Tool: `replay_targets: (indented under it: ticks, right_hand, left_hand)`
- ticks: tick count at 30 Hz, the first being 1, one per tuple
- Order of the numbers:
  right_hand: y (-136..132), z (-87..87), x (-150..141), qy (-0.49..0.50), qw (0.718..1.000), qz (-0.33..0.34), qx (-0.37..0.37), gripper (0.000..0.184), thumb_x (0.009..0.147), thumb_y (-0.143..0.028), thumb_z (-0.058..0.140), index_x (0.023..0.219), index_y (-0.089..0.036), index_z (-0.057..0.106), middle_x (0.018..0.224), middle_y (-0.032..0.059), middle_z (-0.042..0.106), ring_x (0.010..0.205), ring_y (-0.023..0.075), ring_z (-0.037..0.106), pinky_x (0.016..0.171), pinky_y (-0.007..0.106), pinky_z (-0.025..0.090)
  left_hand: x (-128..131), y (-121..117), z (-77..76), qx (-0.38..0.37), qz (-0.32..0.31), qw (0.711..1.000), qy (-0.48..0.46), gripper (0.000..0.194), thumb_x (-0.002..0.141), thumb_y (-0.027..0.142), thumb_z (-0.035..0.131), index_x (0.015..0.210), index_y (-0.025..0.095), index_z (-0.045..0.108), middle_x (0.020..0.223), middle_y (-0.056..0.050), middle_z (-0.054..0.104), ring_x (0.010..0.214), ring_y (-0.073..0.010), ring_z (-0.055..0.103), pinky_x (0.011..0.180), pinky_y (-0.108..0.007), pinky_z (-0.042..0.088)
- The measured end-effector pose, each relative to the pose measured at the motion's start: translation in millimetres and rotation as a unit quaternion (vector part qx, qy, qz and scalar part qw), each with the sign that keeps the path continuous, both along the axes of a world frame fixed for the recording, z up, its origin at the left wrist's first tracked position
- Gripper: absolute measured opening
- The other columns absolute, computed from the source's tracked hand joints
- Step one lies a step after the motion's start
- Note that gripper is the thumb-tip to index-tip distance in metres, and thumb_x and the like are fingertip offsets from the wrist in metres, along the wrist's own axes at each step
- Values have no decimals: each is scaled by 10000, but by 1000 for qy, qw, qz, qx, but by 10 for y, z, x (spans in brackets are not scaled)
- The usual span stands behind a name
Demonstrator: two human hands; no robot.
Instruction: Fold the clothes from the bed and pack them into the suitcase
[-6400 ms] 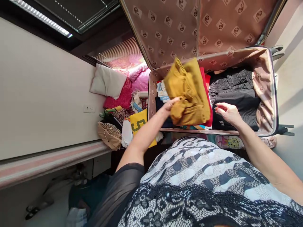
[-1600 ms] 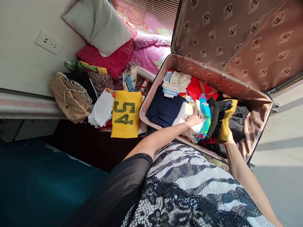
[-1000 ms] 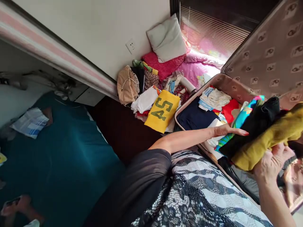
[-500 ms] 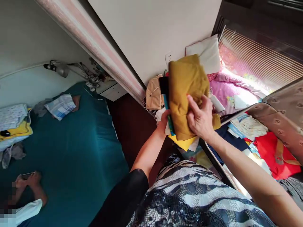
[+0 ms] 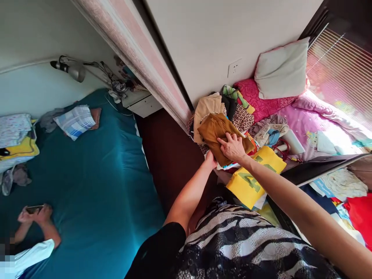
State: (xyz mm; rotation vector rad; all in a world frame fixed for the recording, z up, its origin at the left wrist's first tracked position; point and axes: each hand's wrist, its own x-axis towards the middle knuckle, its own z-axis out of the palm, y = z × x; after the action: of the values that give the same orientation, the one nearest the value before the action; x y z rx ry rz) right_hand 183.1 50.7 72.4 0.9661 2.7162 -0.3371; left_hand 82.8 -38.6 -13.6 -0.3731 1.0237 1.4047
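A stack of folded clothes with a mustard-brown garment (image 5: 213, 130) on top rests on the pile of clothing at the near edge of the pink bed. My right hand (image 5: 232, 148) lies on top of the stack, fingers spread and pressing down. Under the stack's near edge sits my left hand (image 5: 210, 159), its fingers hidden by the cloth. A yellow jersey with a green number (image 5: 255, 176) lies just right of the stack. The open suitcase (image 5: 316, 169) is at the right edge, with white and red clothes (image 5: 359, 213) inside.
A tan bag (image 5: 205, 108) and patterned clothes lie behind the stack. A white pillow (image 5: 280, 69) leans on the wall above a pink cushion. At left is a teal bed (image 5: 87, 182) with folded items; another person's hands hold a phone (image 5: 33, 211) at lower left.
The stack of clothes has been lifted out of the suitcase, swung left and lowered onto the pile on the bed. The view has turned left with it.
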Motion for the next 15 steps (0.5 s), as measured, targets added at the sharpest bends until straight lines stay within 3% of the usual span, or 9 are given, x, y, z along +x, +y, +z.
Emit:
replay_targets:
  ticks: [5, 8, 12, 15]
  right_hand:
    - [-56, 85, -5, -8, 1000, -22, -3, 590, 1157, -430, 340, 1703, -385, 559, 1720, 162, 426, 1383, 389, 461, 1079, 538, 440]
    - [-87, 122, 1, -3, 999, -41, -14, 590, 1158, -434, 342, 1698, -374, 569, 1707, 175, 441, 1373, 395, 476, 1069, 562, 477]
    - [-140, 146, 33, 30, 997, -67, -13, 574, 1155, -419, 373, 1678, -348, 598, 1693, 191, 461, 1374, 405, 494, 1057, 597, 513]
    - [-242, 231, 97, 68, 992, -105, 5, 555, 1150, -426, 402, 1653, -351, 626, 1705, 196, 449, 1356, 421, 515, 1028, 613, 535]
  left_hand:
    - [-162, -57, 41, 16, 40, 998, -49, 816, 1114, 749, 301, 1553, 160, 656, 1442, -174, 770, 1424, -350, 688, 1220, -503, 546]
    - [-240, -49, 40, 63, 1, 996, -64, 873, 1068, 826, 381, 1574, 160, 633, 1447, -185, 765, 1431, -365, 683, 1231, -523, 528]
    - [-253, 37, 48, 41, -52, 996, -52, 596, 1054, 558, 622, 1489, 157, 692, 1266, -143, 832, 1284, -327, 767, 1185, -463, 558]
    - [-269, 93, 169, 12, -60, 998, -33, 361, 1044, 357, 603, 1296, 168, 779, 1009, -85, 850, 1079, -274, 819, 1110, -398, 597]
